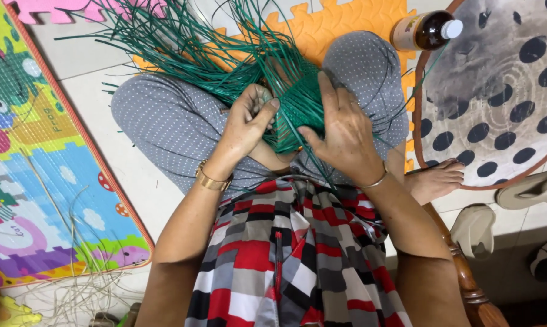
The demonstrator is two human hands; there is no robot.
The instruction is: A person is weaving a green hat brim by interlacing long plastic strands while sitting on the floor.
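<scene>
- Left hand (244, 121) clenched on the near left edge of a green weave (297, 112), thumb pressed against the strands.
- Right hand (345, 130) laid flat over the weave's right side, fingers spread and gripping it from above.
- Weave held in the lap, between both hands, over crossed legs in grey dotted trousers (176, 121).
- Loose green strips (182, 42) fanning up and left from the weave, across the knee and onto the floor.
- Gold bangle (211, 180) on the left wrist, thin bracelet (375, 180) on the right.
- Checked red, grey and black shirt (291, 254) low in the view.
- Brown bottle (425, 30) with a white cap lying beyond the right knee, at the rim of a round grey mat (497, 91) with dark dots.
- Bare foot (436, 180) just beside that mat's near rim.
- Orange foam tile (322, 24) under the legs, bright picture mat (37, 181) to the left.
- Pale straw strips (73, 284) scattered at the picture mat's near edge.
- Sandals (528, 191) at the right, near a wooden chair leg (467, 284).
</scene>
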